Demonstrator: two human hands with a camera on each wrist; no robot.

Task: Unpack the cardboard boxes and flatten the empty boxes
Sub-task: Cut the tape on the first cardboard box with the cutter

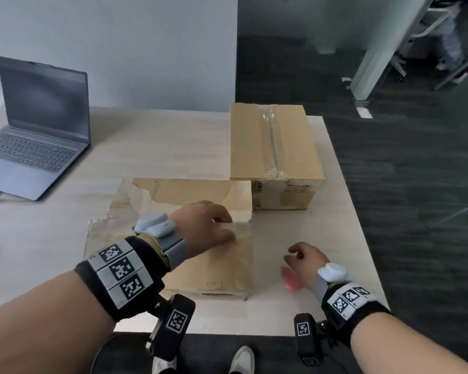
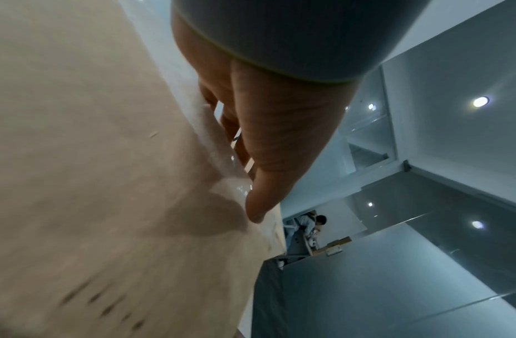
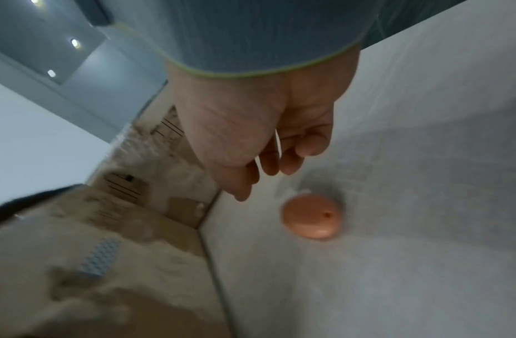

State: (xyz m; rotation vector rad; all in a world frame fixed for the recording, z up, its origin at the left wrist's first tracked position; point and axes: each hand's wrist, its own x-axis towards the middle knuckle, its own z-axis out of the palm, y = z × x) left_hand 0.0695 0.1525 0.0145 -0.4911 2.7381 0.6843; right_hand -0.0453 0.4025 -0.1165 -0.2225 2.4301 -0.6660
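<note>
On pale table (image 1: 173,147): left hand (image 1: 206,228) resting fingers straight atop near box (image 1: 214,265), long axis running away; right hand (image 1: 305,261) hovering loosely curled, gripping nothing, beside it; taped box (image 1: 270,141) lying beyond.

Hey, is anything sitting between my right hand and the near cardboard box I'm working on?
Nothing visible. The right hand hovers over bare table beside the near box; the pink object lies on the table under the hand, not between them. The left hand already rests on that box.
</note>
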